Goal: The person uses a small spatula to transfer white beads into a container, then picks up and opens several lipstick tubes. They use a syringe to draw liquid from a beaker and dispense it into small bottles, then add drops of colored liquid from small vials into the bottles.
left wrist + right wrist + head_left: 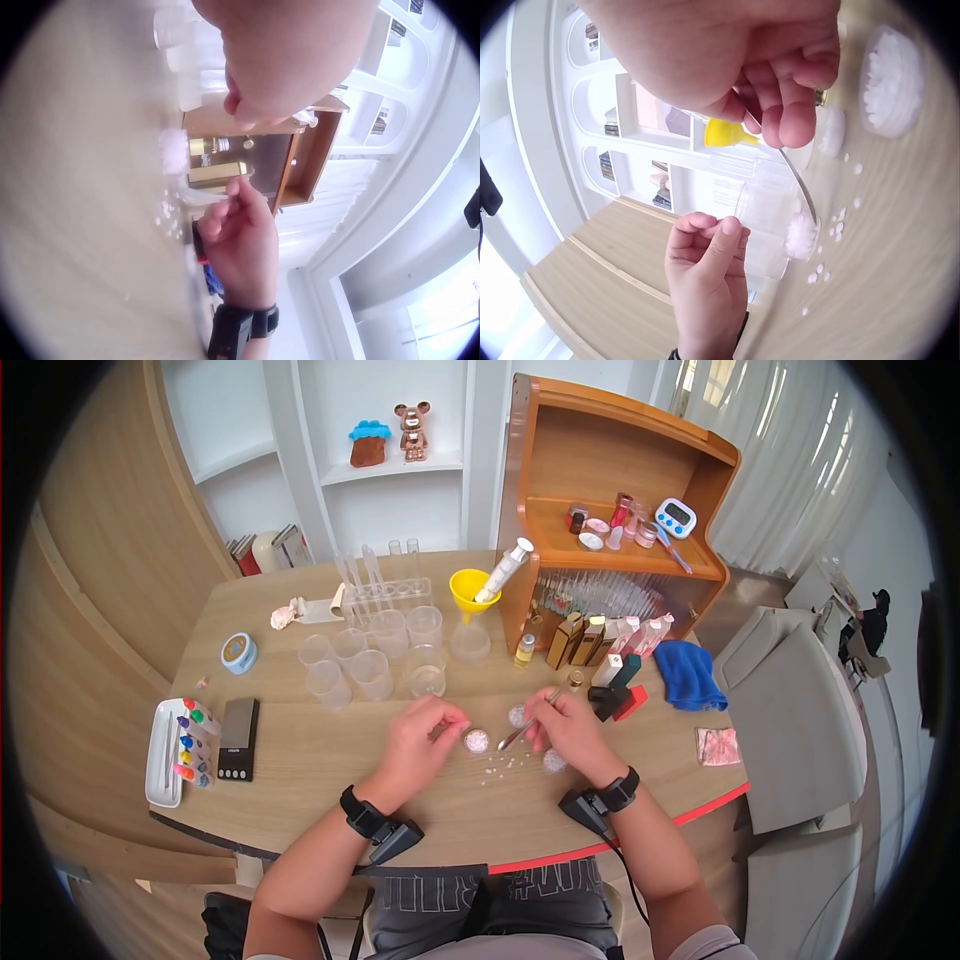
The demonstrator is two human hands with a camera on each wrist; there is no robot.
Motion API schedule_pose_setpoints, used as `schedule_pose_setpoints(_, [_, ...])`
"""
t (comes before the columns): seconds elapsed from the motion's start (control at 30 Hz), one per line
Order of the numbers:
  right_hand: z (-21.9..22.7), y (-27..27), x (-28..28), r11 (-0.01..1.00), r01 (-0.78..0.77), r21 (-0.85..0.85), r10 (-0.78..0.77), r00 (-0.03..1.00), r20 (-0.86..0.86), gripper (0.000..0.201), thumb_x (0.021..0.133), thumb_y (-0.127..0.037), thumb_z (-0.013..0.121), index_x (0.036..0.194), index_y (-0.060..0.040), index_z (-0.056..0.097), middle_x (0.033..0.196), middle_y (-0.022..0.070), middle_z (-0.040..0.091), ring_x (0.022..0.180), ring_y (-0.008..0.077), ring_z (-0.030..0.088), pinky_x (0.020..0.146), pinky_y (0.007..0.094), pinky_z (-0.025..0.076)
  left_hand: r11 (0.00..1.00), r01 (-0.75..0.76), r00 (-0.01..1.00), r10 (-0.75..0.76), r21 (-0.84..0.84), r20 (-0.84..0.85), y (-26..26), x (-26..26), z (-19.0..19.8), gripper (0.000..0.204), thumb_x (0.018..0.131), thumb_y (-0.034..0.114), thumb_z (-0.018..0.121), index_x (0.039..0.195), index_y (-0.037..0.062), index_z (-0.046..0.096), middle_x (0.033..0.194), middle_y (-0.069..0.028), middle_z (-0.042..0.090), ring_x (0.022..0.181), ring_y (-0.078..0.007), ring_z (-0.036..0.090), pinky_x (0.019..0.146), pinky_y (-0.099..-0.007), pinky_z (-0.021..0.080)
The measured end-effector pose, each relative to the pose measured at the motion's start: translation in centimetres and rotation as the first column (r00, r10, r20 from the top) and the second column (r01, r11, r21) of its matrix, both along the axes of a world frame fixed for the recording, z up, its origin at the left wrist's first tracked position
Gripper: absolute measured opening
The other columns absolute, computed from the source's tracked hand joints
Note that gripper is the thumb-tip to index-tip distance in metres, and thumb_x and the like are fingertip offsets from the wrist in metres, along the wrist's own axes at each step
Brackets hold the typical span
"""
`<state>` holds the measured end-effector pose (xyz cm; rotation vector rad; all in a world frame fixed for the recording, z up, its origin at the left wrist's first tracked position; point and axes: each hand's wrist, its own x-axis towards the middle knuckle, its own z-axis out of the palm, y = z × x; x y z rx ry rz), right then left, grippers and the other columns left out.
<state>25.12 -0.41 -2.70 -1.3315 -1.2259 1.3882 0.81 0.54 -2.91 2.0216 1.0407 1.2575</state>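
Surrounding the work point: loose pellets [512,764] on the table [300,760], two filled tubs [553,761] by the right hand [568,728], clear cups [371,676] beyond. The pink-pellet tub [476,741] stands between both hands — the metal spatula [514,737], pinched by the right, slants beside it. Left hand [422,738]: thumb and fingertips together; any held item indeterminable.

Beyond the left fingers [457,717], clear beakers [371,675] are standing grouped, and a yellow funnel [474,591] is sitting farther off. Well left of those fingers, a black scale [238,735] is lying flat. Past the right fingers [541,726], a wooden cabinet [516,510] is holding a white timer [675,518]; to their right, a blue cloth [690,676] is lying rumpled.
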Motion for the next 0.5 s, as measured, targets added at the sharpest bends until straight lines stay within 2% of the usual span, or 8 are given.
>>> schedule_pose_setpoints(0.13, [-0.2,0.1,-0.1,0.998,0.017,0.060,-0.010,0.992,-0.126,0.022,0.104,-0.021,0.054,0.094,-0.0038,0.062,0.073,0.0044,0.066,0.058,0.0109,0.064,0.052,0.0223,0.047,0.998,-0.048,0.999,0.047,0.049,0.016,0.1,-0.1,0.4,0.017,0.080,0.003,0.081,0.081,0.0031,0.065,0.077,-0.0060,0.061,0.071,-0.0182,0.060,0.061,-0.0311,0.047])
schedule_pose_setpoints(0.23, [-0.1,-0.1,-0.2,0.995,0.008,0.096,0.000,0.996,-0.085,0.024,0.106,-0.024,0.053,0.095,-0.0048,0.062,0.075,0.0038,0.068,0.060,0.0110,0.065,0.052,0.0204,0.044,0.997,-0.052,0.999,0.052,0.063,0.009,0.1,-0.2,0.4,0.019,0.079,0.004,0.082,0.079,0.0033,0.063,0.077,-0.0058,0.060,0.069,-0.0176,0.058,0.059,-0.0308,0.046])
schedule_pose_setpoints(0.33, [0.9,-0.5,-0.7,0.998,-0.024,0.061,0.026,0.999,-0.032,0.022,0.104,-0.017,0.053,0.095,0.0006,0.062,0.079,0.0065,0.066,0.064,0.0129,0.064,0.059,0.0249,0.049,0.997,-0.050,0.999,0.050,0.062,0.002,0.1,-0.2,0.5,0.020,0.079,0.003,0.082,0.078,0.0032,0.062,0.076,-0.0058,0.059,0.068,-0.0176,0.057,0.059,-0.0307,0.046])
schedule_pose_setpoints(0.5, [0.7,-0.4,-0.6,0.998,-0.002,0.069,0.005,0.999,-0.035,0.024,0.104,-0.018,0.053,0.094,0.0013,0.062,0.077,0.0064,0.066,0.063,0.0127,0.064,0.059,0.0247,0.049,0.997,-0.034,0.999,0.034,0.065,0.001,0.1,-0.1,0.4,0.020,0.080,0.002,0.081,0.078,0.0032,0.061,0.075,-0.0055,0.057,0.067,-0.0173,0.056,0.058,-0.0304,0.046])
